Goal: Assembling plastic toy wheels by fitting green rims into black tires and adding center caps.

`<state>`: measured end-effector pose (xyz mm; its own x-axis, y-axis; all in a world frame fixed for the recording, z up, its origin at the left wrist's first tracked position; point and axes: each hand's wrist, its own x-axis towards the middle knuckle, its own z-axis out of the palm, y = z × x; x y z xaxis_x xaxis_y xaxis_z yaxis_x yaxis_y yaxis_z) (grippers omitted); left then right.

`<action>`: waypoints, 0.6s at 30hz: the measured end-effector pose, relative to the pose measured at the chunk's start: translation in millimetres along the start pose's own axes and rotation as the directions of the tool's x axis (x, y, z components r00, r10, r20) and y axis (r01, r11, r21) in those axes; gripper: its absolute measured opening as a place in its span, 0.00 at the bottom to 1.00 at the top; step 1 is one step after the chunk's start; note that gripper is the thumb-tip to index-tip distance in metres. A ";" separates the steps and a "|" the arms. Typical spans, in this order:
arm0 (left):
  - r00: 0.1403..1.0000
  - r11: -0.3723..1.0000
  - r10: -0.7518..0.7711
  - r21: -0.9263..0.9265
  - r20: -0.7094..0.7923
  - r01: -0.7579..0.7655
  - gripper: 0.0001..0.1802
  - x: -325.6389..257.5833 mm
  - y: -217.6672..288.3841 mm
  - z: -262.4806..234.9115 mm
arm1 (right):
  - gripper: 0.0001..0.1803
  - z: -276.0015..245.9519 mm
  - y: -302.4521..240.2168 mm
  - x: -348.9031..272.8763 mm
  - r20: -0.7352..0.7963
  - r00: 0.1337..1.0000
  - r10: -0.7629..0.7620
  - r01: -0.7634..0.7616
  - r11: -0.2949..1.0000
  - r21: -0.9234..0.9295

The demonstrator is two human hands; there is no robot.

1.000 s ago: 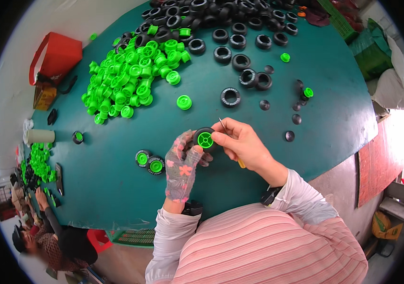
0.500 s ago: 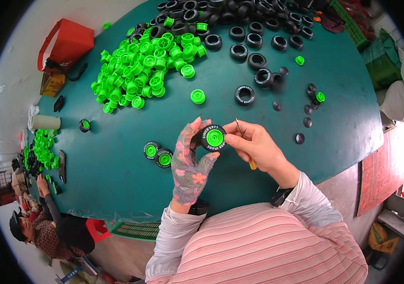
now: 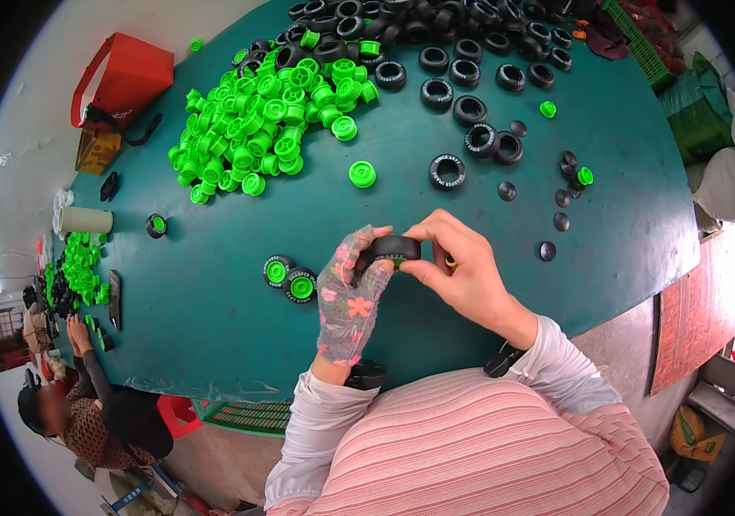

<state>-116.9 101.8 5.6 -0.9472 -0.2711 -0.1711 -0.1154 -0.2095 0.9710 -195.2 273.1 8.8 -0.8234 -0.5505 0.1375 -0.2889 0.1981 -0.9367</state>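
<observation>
Left hand [image 3: 352, 301], in a flowered knit glove, up at the centre of the teal table [image 3: 625, 224], fingers curled around a small black tyre [image 3: 395, 249] with a sliver of green hub showing at its lower edge. Right hand [image 3: 462, 275], bare, closing in from three o'clock, thumb and fingertips pressed onto the same tyre: a two-handed pinch, tyre edge-on to the camera, lifted clear of the tabletop. Something thin and yellowish tucked in the right palm, too hidden to tell.

Just off the gloved hand at nine o'clock, two finished wheels [image 3: 290, 277], black tyres with green hubs, lying flat and touching each other. Further out at eleven o'clock, a big heap of green hubs [image 3: 268, 120], loose and piled. One stray green hub [image 3: 362, 174] alone at twelve o'clock, and beside it toward one o'clock a lone black tyre [image 3: 447, 171]. Along the far edge from twelve to one o'clock, a spread of black tyres [image 3: 462, 52]. Small dark caps [image 3: 548, 251] scattered at two to three o'clock, well apart from the hands.

Far left, at ten o'clock, one more assembled wheel [image 3: 156, 225] near a pale roll [image 3: 83, 220]; a red bag [image 3: 122, 77] beyond the table's edge. Down at eight o'clock, another person [image 3: 83, 413] at the table's end, hands by a second small heap of green hubs [image 3: 79, 267].
</observation>
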 end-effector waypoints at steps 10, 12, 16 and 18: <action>0.962 0.947 0.269 0.169 0.048 -0.273 0.42 -2.3 -5.7 3.9 | 0.15 -14.3 -11.1 6.7 0.188 0.890 0.415 -0.455 0.817 0.353; 0.932 0.887 0.356 0.286 0.073 -0.361 0.42 -2.5 -5.5 6.0 | 0.14 -17.9 -16.1 9.4 0.315 0.820 0.478 -0.570 0.736 0.365; 0.816 0.513 0.522 0.672 0.250 -0.534 0.42 -1.9 8.9 15.5 | 0.13 -7.4 -13.7 7.7 0.229 0.854 0.467 -0.519 0.798 0.308; 0.795 0.350 0.495 0.757 0.351 -0.552 0.42 -6.6 7.1 10.6 | 0.13 2.4 -4.5 0.6 0.200 0.910 0.362 -0.411 0.846 0.339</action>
<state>-114.6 112.1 15.4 -0.9148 0.0103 0.4037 0.2561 0.7876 0.5605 -193.2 270.0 12.3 -0.7564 -0.5917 -0.2788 0.2600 0.1192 -0.9582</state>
